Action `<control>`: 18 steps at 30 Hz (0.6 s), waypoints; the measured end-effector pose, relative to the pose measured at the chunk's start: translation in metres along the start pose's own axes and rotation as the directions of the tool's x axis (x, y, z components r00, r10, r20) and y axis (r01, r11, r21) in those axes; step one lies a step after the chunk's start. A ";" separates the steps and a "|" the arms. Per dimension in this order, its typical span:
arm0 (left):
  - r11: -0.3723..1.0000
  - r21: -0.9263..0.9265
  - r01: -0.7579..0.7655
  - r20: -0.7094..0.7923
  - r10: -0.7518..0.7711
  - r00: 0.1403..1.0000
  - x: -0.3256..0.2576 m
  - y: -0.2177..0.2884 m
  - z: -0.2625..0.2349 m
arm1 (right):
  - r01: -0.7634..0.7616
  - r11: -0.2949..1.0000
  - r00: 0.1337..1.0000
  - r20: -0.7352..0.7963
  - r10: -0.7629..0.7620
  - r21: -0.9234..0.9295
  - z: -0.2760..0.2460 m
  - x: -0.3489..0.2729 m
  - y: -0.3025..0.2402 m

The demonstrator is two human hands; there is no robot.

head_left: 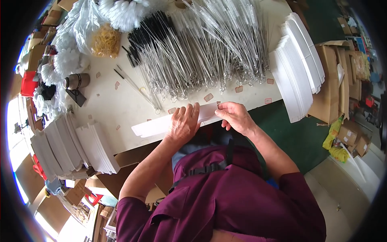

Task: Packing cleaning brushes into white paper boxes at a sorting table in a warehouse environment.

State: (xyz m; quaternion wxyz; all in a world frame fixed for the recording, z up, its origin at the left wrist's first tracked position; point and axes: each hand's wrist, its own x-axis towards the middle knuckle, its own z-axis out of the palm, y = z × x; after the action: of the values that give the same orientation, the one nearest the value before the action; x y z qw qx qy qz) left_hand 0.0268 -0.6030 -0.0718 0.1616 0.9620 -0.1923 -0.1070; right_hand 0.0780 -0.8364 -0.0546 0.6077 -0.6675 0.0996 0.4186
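A long, narrow white cardboard box (pixel 151 127) lies along the near edge of the table (pixel 105 105). My left hand (pixel 184 123) wraps over its middle, fingers together and pointing away from me. At the box's right end, my right hand (pixel 236 117) pinches the edge between thumb and forefinger. Just beyond my hands is a big pile of thin wire brushes (pixel 238 40) with looped ends towards me; those at its left have black bristles (pixel 155 28). A few separate brushes (pixel 135 86) lie left of the pile.
Stacks of flat white boxes stand at the right (pixel 292 76) and left (pixel 100 147) table edges. At the back left are yellow rubber bands (pixel 105 41), clear plastic bags (pixel 86 24), a metal flask (pixel 77 81) and a dark phone-like slab (pixel 75 97). Brown cartons (pixel 328 84) stand at right.
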 end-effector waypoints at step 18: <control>0.987 -0.159 0.002 0.037 0.004 0.999 -0.009 -0.006 0.003 | -0.196 0.975 0.980 0.051 0.191 0.109 0.001 0.005 -0.002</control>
State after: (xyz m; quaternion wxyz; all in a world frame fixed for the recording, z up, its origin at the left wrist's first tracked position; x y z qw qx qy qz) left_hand 0.0200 -0.5953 -0.0755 0.2343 0.9438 -0.1864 -0.1399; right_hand 0.0815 -0.8331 -0.0565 0.6027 -0.6107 0.1756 0.4827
